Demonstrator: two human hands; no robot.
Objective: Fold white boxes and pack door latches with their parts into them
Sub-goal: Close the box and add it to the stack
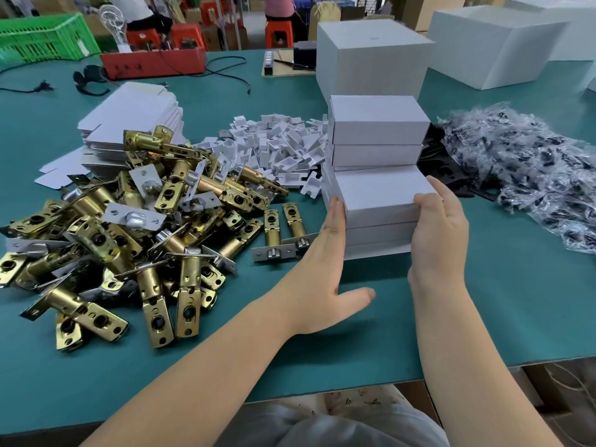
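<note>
A near stack of closed white boxes (382, 201) stands on the green table, with a taller stack of closed boxes (375, 124) right behind it. My left hand (325, 262) presses flat, fingers straight, against the near stack's left side. My right hand (440, 233) rests on its right side, thumb on the top box's front corner and fingers along its right edge. A heap of brass door latches (129, 230) lies to the left. Flat unfolded boxes (135, 114) are stacked behind the latches. White card inserts (277, 146) are piled in the middle.
Bags of black parts (529, 169) and black plates (442, 169) lie to the right. Big white cartons (371, 56) (490, 43) stand at the back. A red tray (154, 61), cables and a green crate (45, 37) sit far left. The table's front edge (322, 391) is near me.
</note>
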